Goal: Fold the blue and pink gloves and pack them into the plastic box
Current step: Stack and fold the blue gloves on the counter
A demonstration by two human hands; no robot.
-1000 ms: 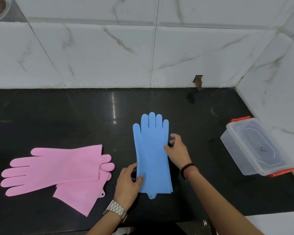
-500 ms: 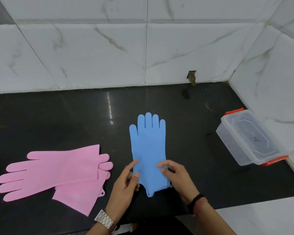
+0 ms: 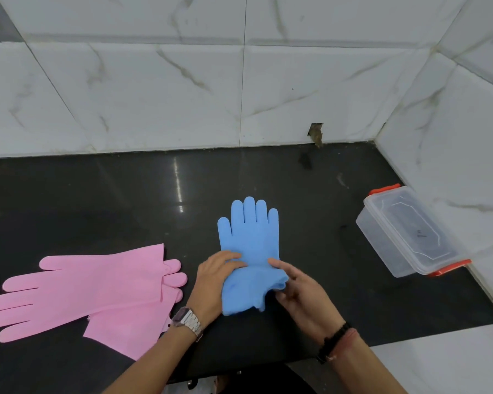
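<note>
The blue gloves lie stacked on the black counter, fingers pointing away from me. Their cuff end is lifted and bent over toward the palm. My left hand grips the cuff's left edge, and my right hand holds its right edge. The pink gloves lie flat at the left, one across the other, fingers pointing left and right. The clear plastic box with orange clips stands at the right, its lid on.
White marble tiles form the back wall and a side wall just behind the box. The counter's front edge runs close to my forearms, with white surface beyond it at lower right.
Both hands slid down to the cuff end, took hold of it, and raised it off the counter, folding it toward the glove fingers. The view shifted slightly.
</note>
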